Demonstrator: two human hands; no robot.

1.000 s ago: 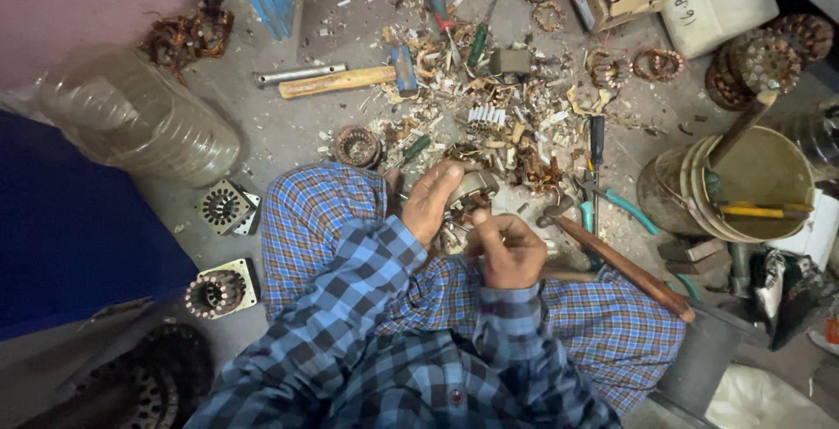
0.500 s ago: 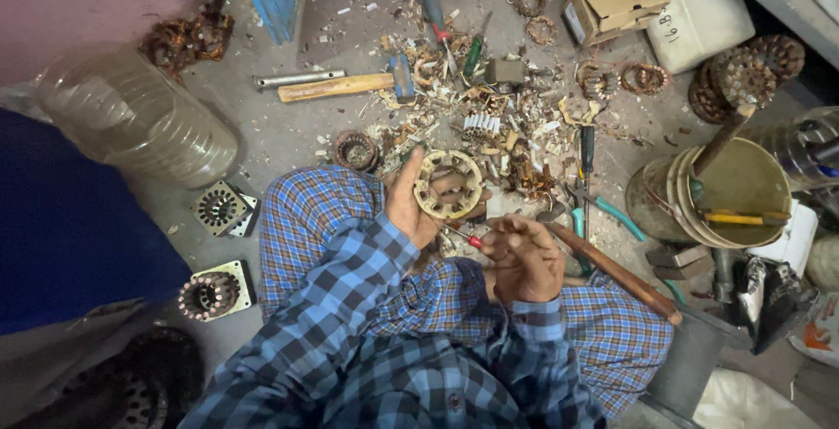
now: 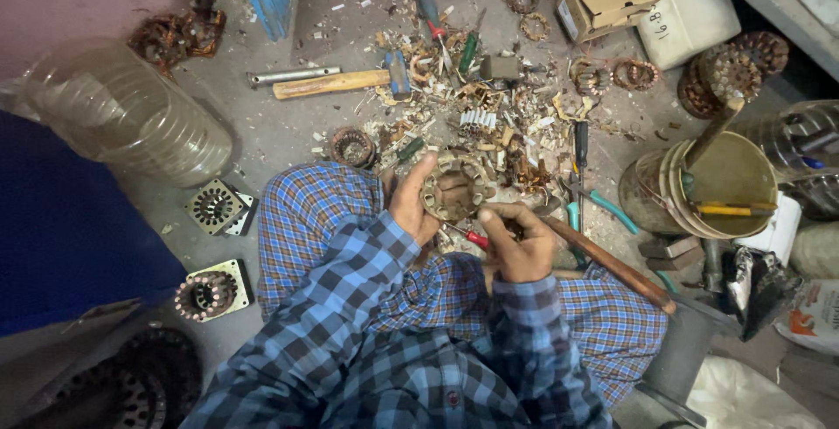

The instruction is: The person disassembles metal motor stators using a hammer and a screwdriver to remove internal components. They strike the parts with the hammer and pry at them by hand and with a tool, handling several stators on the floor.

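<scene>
I sit on a concrete floor in blue checked clothes. My left hand [image 3: 411,206] grips a round motor stator ring [image 3: 454,189] with slots around its rim, held upright over my knee. My right hand [image 3: 516,245] is closed around a small red-handled tool [image 3: 472,238], whose tip points toward the ring's lower edge. A long wooden handle [image 3: 612,265] lies across my right leg, just beside that hand.
Wire scraps and paper bits litter the floor [image 3: 288,136] ahead, with a hammer [image 3: 341,84], metal tube, screwdrivers and pliers. A large clear plastic bottle [image 3: 122,114] lies left. Square stators [image 3: 214,208] sit by my left leg. A tin bucket [image 3: 708,184] and cardboard box [image 3: 607,1] stand right.
My left hand has lifted the stator ring into full view and turned it face-up. My right hand has shifted right and down, with the red-handled tool now showing.
</scene>
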